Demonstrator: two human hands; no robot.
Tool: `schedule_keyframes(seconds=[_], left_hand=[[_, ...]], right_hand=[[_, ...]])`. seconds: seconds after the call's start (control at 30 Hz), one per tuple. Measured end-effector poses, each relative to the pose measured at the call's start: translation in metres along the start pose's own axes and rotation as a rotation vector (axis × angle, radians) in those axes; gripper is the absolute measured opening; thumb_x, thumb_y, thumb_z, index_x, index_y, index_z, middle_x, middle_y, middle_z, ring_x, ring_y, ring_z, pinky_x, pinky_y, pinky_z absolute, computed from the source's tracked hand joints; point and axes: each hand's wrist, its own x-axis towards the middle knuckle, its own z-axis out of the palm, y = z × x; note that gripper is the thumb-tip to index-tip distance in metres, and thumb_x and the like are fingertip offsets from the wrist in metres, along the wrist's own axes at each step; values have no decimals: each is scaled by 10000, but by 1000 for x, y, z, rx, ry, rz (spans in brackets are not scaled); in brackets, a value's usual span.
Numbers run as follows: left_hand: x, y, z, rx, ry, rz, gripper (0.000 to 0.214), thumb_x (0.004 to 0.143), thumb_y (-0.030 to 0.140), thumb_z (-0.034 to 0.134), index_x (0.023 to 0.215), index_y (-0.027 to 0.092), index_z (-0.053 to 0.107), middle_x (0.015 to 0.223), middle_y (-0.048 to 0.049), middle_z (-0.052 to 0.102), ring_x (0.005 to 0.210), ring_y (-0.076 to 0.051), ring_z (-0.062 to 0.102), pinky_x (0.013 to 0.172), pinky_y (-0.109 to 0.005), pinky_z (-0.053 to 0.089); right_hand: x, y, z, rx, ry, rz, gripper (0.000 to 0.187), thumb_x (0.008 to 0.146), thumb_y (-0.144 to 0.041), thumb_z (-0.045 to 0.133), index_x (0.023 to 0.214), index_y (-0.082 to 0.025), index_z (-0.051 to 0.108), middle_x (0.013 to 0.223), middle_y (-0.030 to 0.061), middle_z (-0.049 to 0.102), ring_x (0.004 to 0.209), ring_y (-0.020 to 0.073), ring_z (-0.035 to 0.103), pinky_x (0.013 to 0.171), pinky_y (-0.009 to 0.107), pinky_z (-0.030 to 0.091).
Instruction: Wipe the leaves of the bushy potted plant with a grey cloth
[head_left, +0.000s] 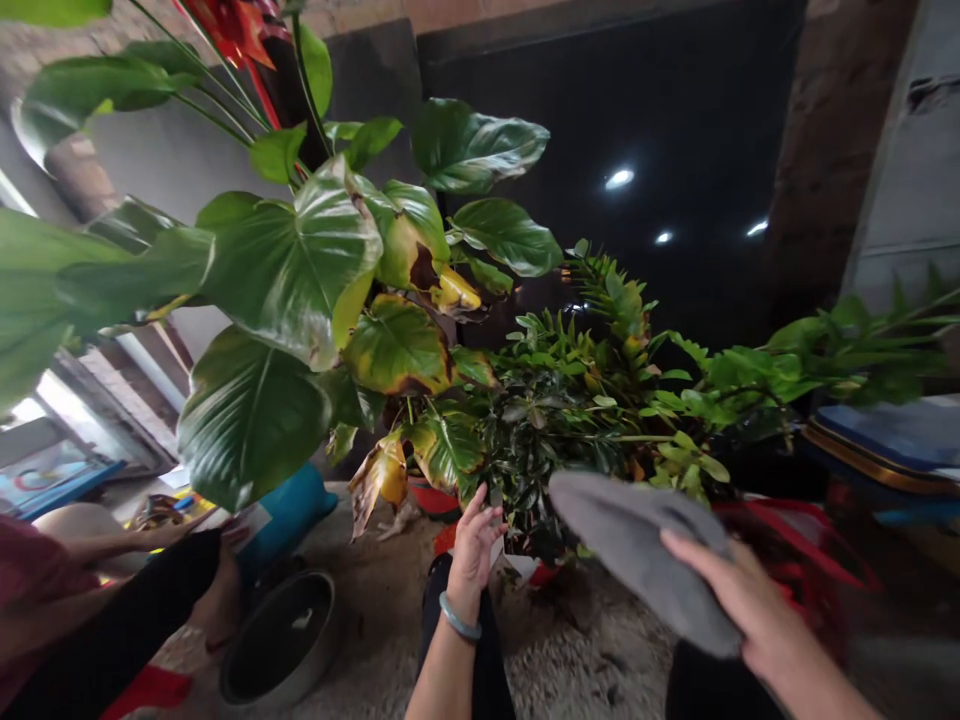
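Note:
A grey cloth (637, 555) is in my right hand (739, 595), gripped at its right side, with the rest stretching left in front of the plants. My left hand (477, 540), with a pale bangle on the wrist, is raised with its fingers apart and nothing in them. It is just below the large-leaved plant (289, 265), whose lower leaves are yellow and brown at the edges. Right behind that hand are the dark small leaves of a bushy plant (529, 440). Whether my left fingertips touch any leaf, I cannot tell.
A round metal basin (281, 640) stands on the floor at left. Beyond it sits another person (120, 600), near a blue bag (289, 520). Red plastic items (795, 550) lie at right, below a stacked box (885, 440). Dark glossy panels (637, 90) back the plants.

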Motion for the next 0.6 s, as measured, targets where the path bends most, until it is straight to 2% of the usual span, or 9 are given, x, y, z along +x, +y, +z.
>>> schedule_keyframes(seconds=[0.1, 0.17, 0.23, 0.3, 0.37, 0.43, 0.47, 0.53, 0.6], left_hand=[[-3, -3, 3, 40, 47, -10, 663, 496, 195, 794, 1149, 157, 679, 672, -13, 650, 696, -158, 618, 632, -259, 449], [-4, -4, 5, 60, 67, -17, 686, 483, 183, 797, 1159, 161, 678, 667, -12, 647, 687, -156, 610, 629, -257, 447], [-4, -4, 6, 68, 72, -16, 706, 469, 180, 803, 1163, 160, 678, 666, -12, 644, 677, -154, 604, 631, -258, 448], [-4, -3, 5, 61, 72, -7, 715, 450, 190, 815, 1153, 152, 685, 658, -11, 642, 652, -145, 592, 624, -256, 449], [-4, -1, 3, 49, 67, -1, 688, 435, 214, 825, 1109, 141, 707, 653, -17, 647, 635, -141, 586, 613, -254, 448], [-4, 1, 1, 46, 49, 2, 630, 431, 240, 830, 1044, 131, 733, 651, -30, 651, 632, -147, 587, 603, -256, 446], [-4, 2, 0, 46, 40, 0, 601, 430, 249, 832, 1012, 129, 742, 655, -36, 653, 638, -152, 590, 601, -259, 445], [-3, 2, 0, 41, 27, -7, 564, 427, 252, 839, 971, 130, 749, 669, -41, 651, 664, -163, 594, 605, -264, 443], [-2, 1, -1, 28, 26, -14, 548, 441, 267, 845, 965, 141, 746, 719, -46, 655, 701, -169, 598, 615, -265, 442]], right_hand=[[35, -38, 13, 223, 241, -84, 499, 504, -428, 767, 941, -196, 710, 1029, 122, 757, 1008, 339, 681, 774, 389, 570], [47, -46, 33, 207, 268, -138, 525, 551, -433, 727, 1006, -176, 685, 1096, 132, 736, 1068, 328, 657, 798, 380, 567], [43, -37, 49, 77, 182, -97, 412, 572, -430, 694, 897, -176, 705, 964, 148, 761, 998, 343, 683, 744, 387, 575], [24, -18, 56, -40, 3, -38, 276, 555, -408, 693, 740, -204, 712, 802, 126, 770, 895, 352, 708, 705, 401, 575], [0, -3, 52, -73, -160, 1, 224, 521, -393, 710, 669, -225, 717, 752, 88, 772, 853, 347, 716, 726, 411, 572], [-16, -5, 43, -48, -228, 57, 266, 492, -411, 733, 691, -234, 734, 786, 68, 781, 869, 348, 714, 753, 419, 571], [-18, -13, 38, 2, -201, 79, 316, 475, -419, 750, 730, -233, 743, 820, 69, 783, 882, 351, 712, 750, 423, 575], [-10, -38, 35, 146, -63, 63, 437, 457, -409, 778, 852, -225, 746, 927, 80, 780, 927, 350, 705, 738, 412, 583], [8, -66, 44, 292, 102, -49, 547, 487, -387, 782, 1003, -218, 721, 1052, 90, 758, 997, 331, 687, 758, 386, 583]])
